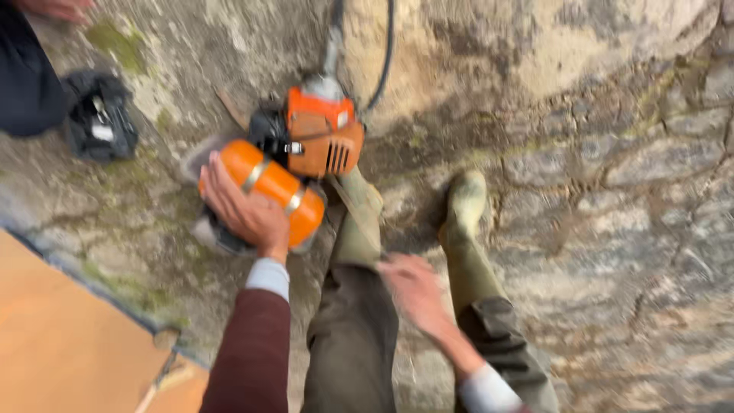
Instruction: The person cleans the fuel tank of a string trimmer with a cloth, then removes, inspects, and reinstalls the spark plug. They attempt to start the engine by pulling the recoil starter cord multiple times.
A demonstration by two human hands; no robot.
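An orange and grey engine unit of a brush cutter lies on stone paving, its shaft and a black cable running up and out of view. My left hand rests flat on the rounded orange cover at the machine's near end, fingers spread over it. Blurred by motion, my right hand hangs in the air above my right leg, holding nothing, fingers loosely apart. My two legs in olive trousers and green rubber boots stand just right of the machine.
The ground is rough stone paving with moss patches. A black glove or rag lies at the upper left, next to another person's dark clothing. An orange-brown board fills the lower left corner.
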